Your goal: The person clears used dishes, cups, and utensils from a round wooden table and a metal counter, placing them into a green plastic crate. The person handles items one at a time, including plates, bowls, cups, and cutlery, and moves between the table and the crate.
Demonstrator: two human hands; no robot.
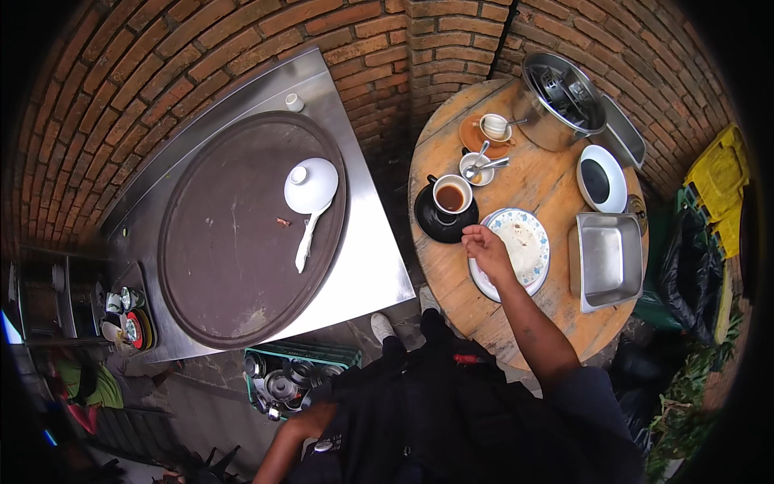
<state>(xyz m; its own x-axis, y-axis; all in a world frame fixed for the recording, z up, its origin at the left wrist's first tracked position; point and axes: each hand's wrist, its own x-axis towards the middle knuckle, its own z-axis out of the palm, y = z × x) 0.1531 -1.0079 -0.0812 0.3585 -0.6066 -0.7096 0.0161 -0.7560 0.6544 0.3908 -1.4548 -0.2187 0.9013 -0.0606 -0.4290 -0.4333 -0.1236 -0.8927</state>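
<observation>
My right hand [487, 249] hovers over the round wooden table with loosely bent fingers and nothing visible in them. Its fingertips are near the rim of a black saucer [430, 224], and beneath it lies a stack of plates [525, 245], the top one blue-patterned and soiled. On the saucer a black-handled cup [451, 195] holds brown liquid. Just behind stands a white cup [478, 169] with spoons in it. Farther back, another cup [496, 127] with a spoon rests on an orange-brown saucer [473, 134]. My left hand [320, 414] is low at my side, mostly hidden against dark clothing.
A large brown oval tray [242, 242] on the steel counter [375, 272] carries a white bowl [311, 187] and spoon [308, 236]. The table also holds a steel pot [544, 130], white bowl [617, 181] and steel pan [611, 260]. By my feet sits a green crate [302, 349] of metal pots.
</observation>
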